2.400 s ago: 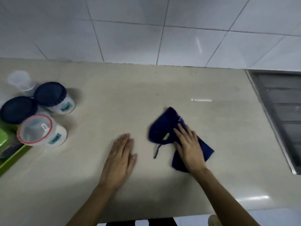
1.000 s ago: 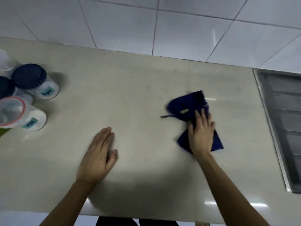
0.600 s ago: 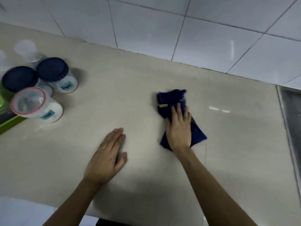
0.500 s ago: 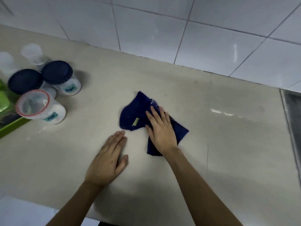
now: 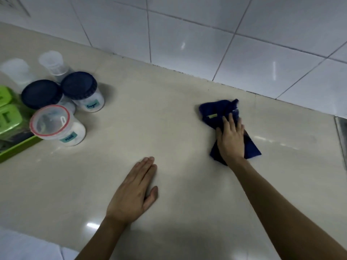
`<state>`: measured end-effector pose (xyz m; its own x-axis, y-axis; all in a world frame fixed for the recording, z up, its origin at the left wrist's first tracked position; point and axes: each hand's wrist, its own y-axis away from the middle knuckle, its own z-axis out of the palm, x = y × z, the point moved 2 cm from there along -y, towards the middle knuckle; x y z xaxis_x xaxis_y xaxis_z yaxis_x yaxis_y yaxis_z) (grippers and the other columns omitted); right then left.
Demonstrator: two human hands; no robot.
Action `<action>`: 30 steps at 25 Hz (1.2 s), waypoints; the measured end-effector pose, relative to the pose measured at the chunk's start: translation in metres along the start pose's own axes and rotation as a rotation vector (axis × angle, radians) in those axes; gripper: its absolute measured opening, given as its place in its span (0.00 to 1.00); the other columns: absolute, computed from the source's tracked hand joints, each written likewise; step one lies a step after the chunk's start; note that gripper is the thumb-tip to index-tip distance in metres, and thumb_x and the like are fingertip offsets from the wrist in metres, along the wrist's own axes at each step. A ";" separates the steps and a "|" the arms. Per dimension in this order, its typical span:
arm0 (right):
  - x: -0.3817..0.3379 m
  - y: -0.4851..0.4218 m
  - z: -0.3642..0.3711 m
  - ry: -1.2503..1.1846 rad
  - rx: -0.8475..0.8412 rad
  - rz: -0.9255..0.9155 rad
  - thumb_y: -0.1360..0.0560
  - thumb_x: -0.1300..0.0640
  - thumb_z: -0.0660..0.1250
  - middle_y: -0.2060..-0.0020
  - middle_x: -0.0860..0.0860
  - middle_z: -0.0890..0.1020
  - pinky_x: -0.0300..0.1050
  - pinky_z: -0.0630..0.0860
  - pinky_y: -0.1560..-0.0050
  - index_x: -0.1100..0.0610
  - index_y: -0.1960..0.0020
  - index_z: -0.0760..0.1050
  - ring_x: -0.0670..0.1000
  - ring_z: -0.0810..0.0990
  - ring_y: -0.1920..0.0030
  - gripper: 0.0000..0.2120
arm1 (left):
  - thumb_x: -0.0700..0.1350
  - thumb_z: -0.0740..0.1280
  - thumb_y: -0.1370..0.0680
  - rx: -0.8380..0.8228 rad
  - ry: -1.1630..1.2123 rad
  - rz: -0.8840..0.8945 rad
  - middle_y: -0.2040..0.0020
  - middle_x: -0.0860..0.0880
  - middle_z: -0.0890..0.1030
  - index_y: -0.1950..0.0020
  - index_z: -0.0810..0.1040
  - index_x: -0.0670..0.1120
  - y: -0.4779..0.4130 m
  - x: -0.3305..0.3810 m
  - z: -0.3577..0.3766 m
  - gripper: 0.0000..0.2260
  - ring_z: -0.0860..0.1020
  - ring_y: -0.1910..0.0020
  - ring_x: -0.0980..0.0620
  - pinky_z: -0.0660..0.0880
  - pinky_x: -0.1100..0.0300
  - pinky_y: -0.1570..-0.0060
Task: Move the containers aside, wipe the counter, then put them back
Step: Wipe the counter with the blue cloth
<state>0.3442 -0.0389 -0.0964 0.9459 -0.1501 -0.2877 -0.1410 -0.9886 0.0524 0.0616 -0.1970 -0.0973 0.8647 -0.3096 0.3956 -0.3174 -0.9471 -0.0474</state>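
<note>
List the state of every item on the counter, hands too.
Sugar jar: upright, navy lid on.
MSG jar: upright, red-rimmed clear lid on.
Second navy-lidded jar: upright, closed.
Blue cloth: bunched, pressed on counter.
Right hand: flat, pressing the cloth.
Left hand: flat on counter, empty.

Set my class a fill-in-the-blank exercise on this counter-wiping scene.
The right hand presses the dark blue ____ onto the counter.
The left hand lies flat on the counter and holds ____.
The clear jar lid has a ____ rim.
One blue-lidded jar is labelled ____.
Missing words: cloth; nothing; red; Sugar.
</note>
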 end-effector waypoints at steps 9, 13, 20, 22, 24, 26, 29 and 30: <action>-0.060 0.082 0.024 -0.026 -0.113 -0.441 0.20 0.53 0.56 0.24 0.53 0.60 0.53 0.49 0.23 0.56 0.26 0.61 0.56 0.53 0.23 0.23 | 0.54 0.56 0.21 -0.072 -0.076 -0.028 0.23 0.47 0.61 0.25 0.63 0.44 0.000 0.004 -0.004 0.27 0.53 0.24 0.56 0.45 0.63 0.24; 0.066 0.111 -0.012 -0.015 -0.037 -0.243 0.20 0.49 0.53 0.25 0.51 0.61 0.55 0.53 0.24 0.55 0.26 0.62 0.52 0.53 0.23 0.24 | 0.54 0.58 0.22 -0.052 -0.052 -0.013 0.24 0.46 0.63 0.26 0.65 0.42 0.000 0.002 0.000 0.27 0.58 0.24 0.52 0.50 0.59 0.24; 0.031 0.126 0.003 -0.076 0.095 0.031 0.20 0.53 0.55 0.26 0.57 0.64 0.57 0.53 0.25 0.60 0.29 0.66 0.58 0.56 0.24 0.22 | 0.53 0.56 0.22 -0.032 -0.090 -0.010 0.24 0.44 0.64 0.27 0.65 0.41 0.001 0.000 0.004 0.26 0.59 0.24 0.49 0.49 0.59 0.24; -0.007 0.141 0.018 -0.056 0.032 -0.155 0.21 0.53 0.54 0.26 0.55 0.65 0.57 0.54 0.24 0.59 0.28 0.66 0.58 0.57 0.24 0.22 | 0.51 0.55 0.21 -0.053 -0.127 0.004 0.24 0.42 0.64 0.27 0.64 0.39 0.000 0.003 0.005 0.26 0.60 0.24 0.47 0.50 0.56 0.24; -0.029 0.158 0.025 -0.029 -0.006 -0.264 0.20 0.52 0.55 0.26 0.53 0.64 0.53 0.52 0.24 0.57 0.27 0.64 0.57 0.58 0.24 0.22 | 0.50 0.53 0.21 -0.073 -0.179 -0.002 0.24 0.41 0.63 0.26 0.63 0.39 0.002 0.008 0.004 0.25 0.59 0.24 0.46 0.50 0.55 0.23; -0.029 0.169 0.024 -0.046 -0.026 -0.281 0.20 0.53 0.57 0.25 0.53 0.63 0.53 0.52 0.24 0.56 0.27 0.63 0.56 0.57 0.24 0.22 | 0.49 0.51 0.21 -0.096 -0.247 0.003 0.25 0.39 0.63 0.26 0.62 0.38 0.003 0.015 0.002 0.25 0.59 0.24 0.44 0.49 0.54 0.24; -0.006 0.185 0.016 -0.024 -0.062 -0.293 0.20 0.53 0.58 0.25 0.53 0.63 0.54 0.53 0.24 0.56 0.26 0.62 0.56 0.56 0.24 0.23 | 0.49 0.48 0.20 -0.121 -0.264 -0.014 0.25 0.38 0.63 0.26 0.61 0.37 0.003 0.028 0.002 0.26 0.59 0.24 0.44 0.51 0.51 0.23; 0.003 0.194 0.013 -0.008 -0.054 -0.296 0.21 0.53 0.59 0.25 0.53 0.64 0.53 0.54 0.24 0.56 0.27 0.63 0.56 0.58 0.24 0.23 | 0.50 0.49 0.19 -0.119 -0.238 -0.027 0.25 0.39 0.63 0.26 0.61 0.37 0.004 0.034 0.003 0.26 0.59 0.24 0.44 0.51 0.51 0.23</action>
<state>0.3162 -0.2313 -0.0996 0.9410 0.1447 -0.3060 0.1569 -0.9875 0.0157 0.0914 -0.2114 -0.0869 0.9363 -0.3086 0.1675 -0.3240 -0.9432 0.0736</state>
